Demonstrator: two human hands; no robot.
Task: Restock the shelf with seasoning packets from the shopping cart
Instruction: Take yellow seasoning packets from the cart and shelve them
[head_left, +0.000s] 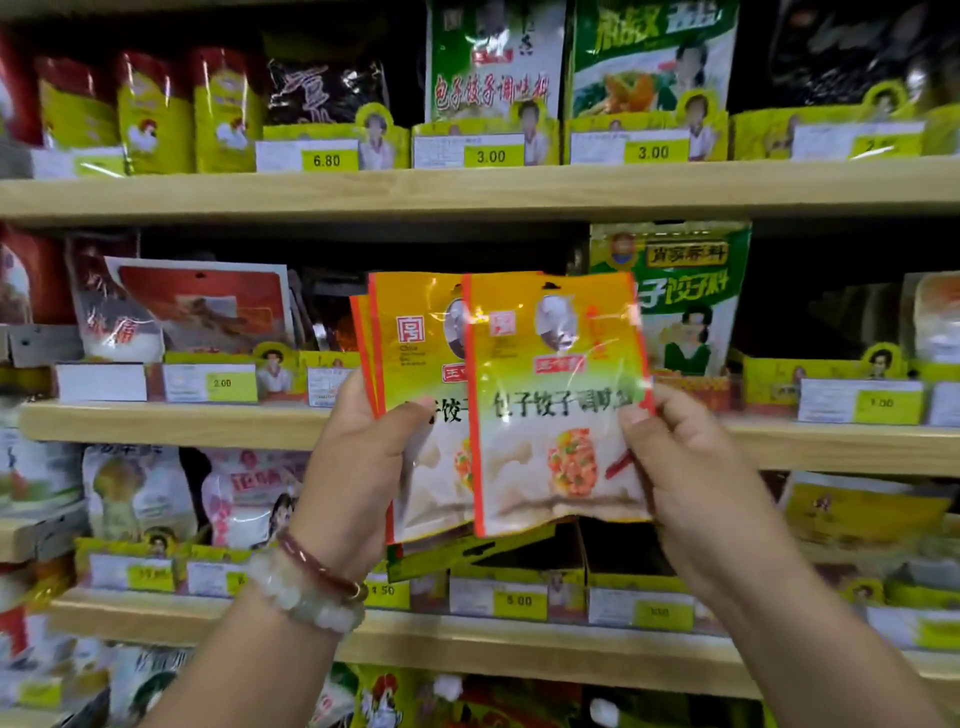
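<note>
Fingers (649, 431) of our right hand (691, 467) pinch one glossy orange-and-white seasoning packet (556, 415) as our left hand (363, 457) grips the remaining stack (415, 374), before the wooden shelf (171, 423); next, we judge, slotting it into the dark gap at twelve o'clock.

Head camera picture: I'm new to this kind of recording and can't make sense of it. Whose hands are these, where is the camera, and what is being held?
There is no machine here. A person wears one camera on the head, looking forward and down, so you see their own two bare hands from above.

The left hand, with bracelets on its wrist, holds a small stack of orange packets. The right hand pinches the front packet at its right edge, thumb on the front.

Behind them are wooden store shelves full of seasoning bags, with yellow price tags along the front. Just behind the packets stands a taller green bag. No shopping cart shows in this picture.
</note>
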